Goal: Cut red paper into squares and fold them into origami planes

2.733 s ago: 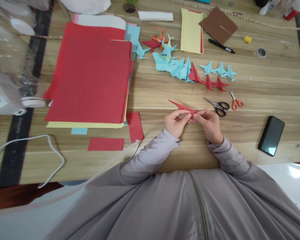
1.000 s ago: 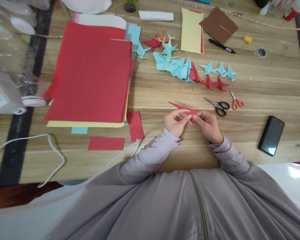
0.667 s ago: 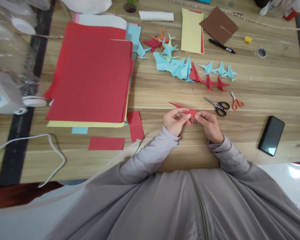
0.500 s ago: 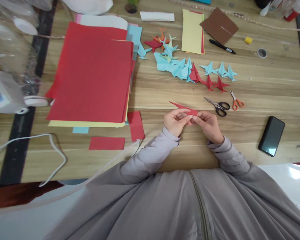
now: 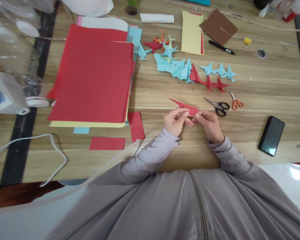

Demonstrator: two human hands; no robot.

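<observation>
A folded piece of red paper is held between both hands above the table's front part, its thin pointed end reaching up and left. My left hand pinches its lower left part between thumb and fingers. My right hand grips the right end with thumb and forefinger. Beyond the hands lie folded red paper cranes, light blue cranes and a joined blue paper row. Black-handled scissors and small orange-handled scissors rest to the right of my right hand.
A stack of red sheets covers the left side, with red paper strips near it. A phone lies at the right. Farther back are yellow paper, brown paper and a pen. A white cable crosses the left front.
The red paper has tilted slightly and more of its right part shows between the hands. My left thumb has shifted a little left; both hands keep their hold.
</observation>
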